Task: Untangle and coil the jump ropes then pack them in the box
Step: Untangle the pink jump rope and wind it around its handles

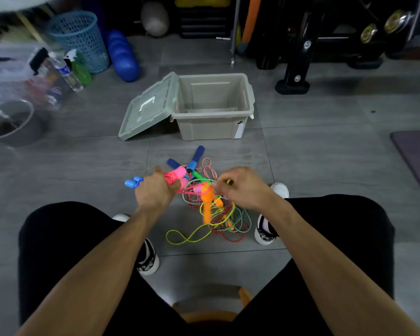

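My left hand [154, 191] grips the pink jump rope's handles [177, 174], with pink cord wound around them and a light blue end sticking out to the left. A strand of pink cord [188, 190] runs from it to my right hand [240, 186], which pinches the cord. Below my hands a tangle of ropes [222, 220] lies on the floor: orange handles, yellow-green cord, red and green braided cords, blue handles [195, 157]. The open beige box [214, 105] stands beyond, holding nothing that I can see.
The box's lid [147, 107] leans against its left side. I sit on a wooden stool [211, 309], feet either side of the pile. A blue basket [79, 37], bottles and a clear bin stand at back left; gym equipment [301, 44] at back right; a mat [417, 158] lies right.
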`<state>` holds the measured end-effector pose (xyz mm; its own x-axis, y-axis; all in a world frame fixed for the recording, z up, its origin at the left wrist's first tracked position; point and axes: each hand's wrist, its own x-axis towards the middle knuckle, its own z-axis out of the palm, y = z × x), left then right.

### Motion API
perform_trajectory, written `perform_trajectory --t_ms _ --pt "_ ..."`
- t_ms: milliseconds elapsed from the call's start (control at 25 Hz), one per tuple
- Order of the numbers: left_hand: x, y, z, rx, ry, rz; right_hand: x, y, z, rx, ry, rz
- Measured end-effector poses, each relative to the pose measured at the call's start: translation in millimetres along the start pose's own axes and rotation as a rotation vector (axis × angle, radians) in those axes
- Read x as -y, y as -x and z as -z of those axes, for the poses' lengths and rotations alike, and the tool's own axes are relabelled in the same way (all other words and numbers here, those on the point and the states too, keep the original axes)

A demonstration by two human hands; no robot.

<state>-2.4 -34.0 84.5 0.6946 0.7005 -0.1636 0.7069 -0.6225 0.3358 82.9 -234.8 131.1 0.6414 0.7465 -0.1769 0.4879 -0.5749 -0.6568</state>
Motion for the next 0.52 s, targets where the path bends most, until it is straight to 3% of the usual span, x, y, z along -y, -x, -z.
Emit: perform_trajectory --t_ms 80,200,440,520 --pt "-5.6 4.3 -5.5 0.003 -0.066 -0.068 7.5 -1.4 -0.7 -0.156 -0.064 0.143" --pt "-12.1 9.2 -8.1 0.001 -0.103 -0.092 9.6 0.6 -5.9 -0.247 -0.072 0.246" --pt "0.2 -2.7 -6.1 -0.03 0.063 0.058 11.2 12.7 -3.9 -0.301 -0.043 0.289" --pt "-0.6 -3.1 -2.9 -0.033 0.189 0.081 6.1 9.9 0.1 -0.367 -0.06 0.199"
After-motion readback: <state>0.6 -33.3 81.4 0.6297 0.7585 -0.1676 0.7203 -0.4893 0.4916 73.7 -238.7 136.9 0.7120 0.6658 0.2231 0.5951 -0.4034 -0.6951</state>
